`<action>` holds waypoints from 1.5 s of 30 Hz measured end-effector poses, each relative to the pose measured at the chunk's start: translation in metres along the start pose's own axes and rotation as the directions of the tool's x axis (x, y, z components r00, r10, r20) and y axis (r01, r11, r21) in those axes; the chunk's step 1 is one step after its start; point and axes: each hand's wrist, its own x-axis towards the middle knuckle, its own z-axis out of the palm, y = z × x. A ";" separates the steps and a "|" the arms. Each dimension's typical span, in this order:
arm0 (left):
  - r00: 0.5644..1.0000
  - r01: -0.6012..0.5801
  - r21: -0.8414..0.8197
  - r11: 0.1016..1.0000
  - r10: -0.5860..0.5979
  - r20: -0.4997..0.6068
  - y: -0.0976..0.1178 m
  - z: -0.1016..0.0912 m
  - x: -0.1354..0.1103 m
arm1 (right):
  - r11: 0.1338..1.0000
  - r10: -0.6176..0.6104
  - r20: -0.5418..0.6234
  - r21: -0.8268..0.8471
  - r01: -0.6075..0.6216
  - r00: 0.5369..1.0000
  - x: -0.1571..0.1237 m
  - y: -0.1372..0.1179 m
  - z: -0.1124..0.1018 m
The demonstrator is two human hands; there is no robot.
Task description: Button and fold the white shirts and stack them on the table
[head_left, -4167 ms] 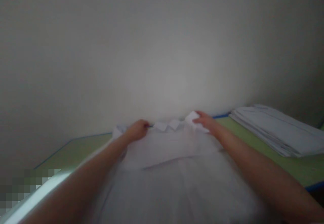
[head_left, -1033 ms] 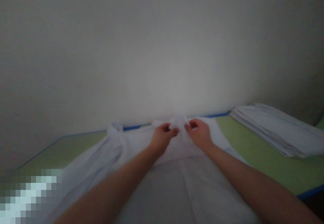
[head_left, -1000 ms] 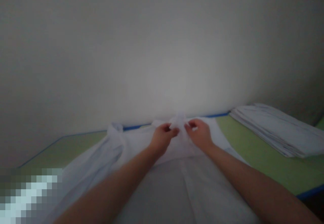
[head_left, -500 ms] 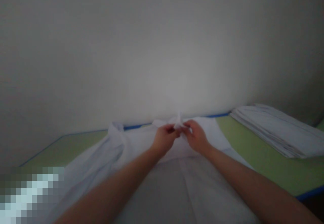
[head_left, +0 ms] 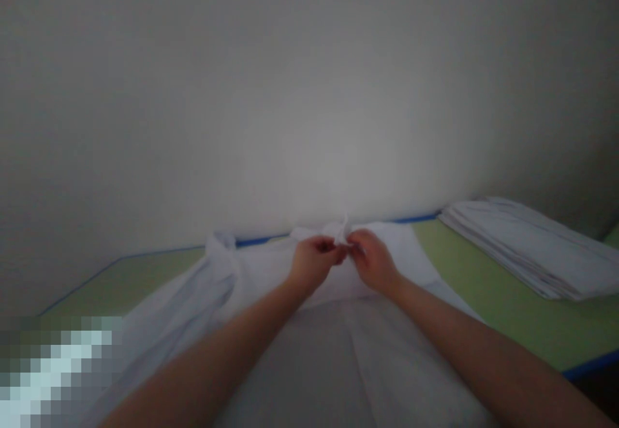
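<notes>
While wrinkled white cloth (head_left: 300, 363) is lying across the smooth green bench (head_left: 483, 286), the left hand (head_left: 310, 265) and right hand (head_left: 374, 262) are apparently pinching a thin, upright fold (head_left: 344, 225) between their fingers (head_left: 337, 256) near the cloth's far edge.

The scene was dimly lit, and the light's source could not be made out. A soft pale patch was cast on the middle of the wall (head_left: 333, 125), whose corners were left darker; deeper shade was thrown behind the stack (head_left: 532, 247). A bright streak (head_left: 58, 370) at lower left was broken into coarse blocks. Cloth (head_left: 309, 344) folds and fingers (head_left: 362, 242) were blurred, their detail softened.
</notes>
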 end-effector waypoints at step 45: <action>0.841 -0.540 0.443 0.715 0.462 0.280 0.019 -0.024 0.002 | 0.984 0.075 0.055 0.160 -0.083 0.996 -0.002 0.010 0.002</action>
